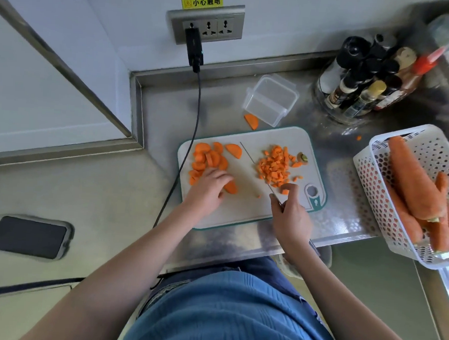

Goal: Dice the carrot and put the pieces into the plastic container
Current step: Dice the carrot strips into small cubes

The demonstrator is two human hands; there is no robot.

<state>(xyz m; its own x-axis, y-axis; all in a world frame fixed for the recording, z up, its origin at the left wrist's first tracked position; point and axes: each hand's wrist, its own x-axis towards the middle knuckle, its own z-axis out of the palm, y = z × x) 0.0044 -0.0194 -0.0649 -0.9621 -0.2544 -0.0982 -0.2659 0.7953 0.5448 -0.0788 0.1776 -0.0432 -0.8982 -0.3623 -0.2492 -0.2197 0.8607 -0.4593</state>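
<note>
On the white cutting board (244,213) lie a pile of half-round carrot slices (205,159) at the left and a heap of small diced carrot (273,167) at the right. My left hand (209,187) rests on the slices, fingers curled over one slice (230,187). My right hand (289,213) grips a knife handle; the thin blade (252,162) lies edge-on between the two piles. The clear plastic container (271,100) stands beyond the board with nothing in it. A carrot top end (303,157) lies at the heap's right.
One carrot slice (251,121) lies on the steel counter by the container. A white perforated basket (411,197) with whole carrots sits at the right. Spice bottles (365,84) stand back right. A black cable (191,141) runs from the wall socket past the board's left edge. A phone (28,236) lies left.
</note>
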